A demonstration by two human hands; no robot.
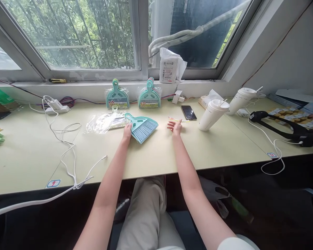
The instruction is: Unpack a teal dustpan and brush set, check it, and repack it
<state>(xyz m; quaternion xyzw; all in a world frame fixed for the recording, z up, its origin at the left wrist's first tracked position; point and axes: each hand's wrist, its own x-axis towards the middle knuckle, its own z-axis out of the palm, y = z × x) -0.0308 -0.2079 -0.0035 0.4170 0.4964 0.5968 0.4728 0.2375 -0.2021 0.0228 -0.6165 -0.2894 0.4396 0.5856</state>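
Note:
My left hand (127, 132) grips the edge of a teal dustpan and brush set (144, 127), tilted above the table with its bristles toward me. Over to the right, my right hand (175, 127) has its fingers spread beside some small colourful strips (185, 121) lying on the table; it holds nothing. Clear plastic bags (101, 122) with another set partly inside lie left of the held one. Two wrapped teal sets, one on the left (117, 96) and one on the right (149, 95), stand against the window ledge.
A phone (189, 113), two white lidded cups (213, 115) (241, 100) and a black headset-like frame (284, 130) are on the right. White cables (67, 146) run across the left. The table edge (151, 175) is near my lap.

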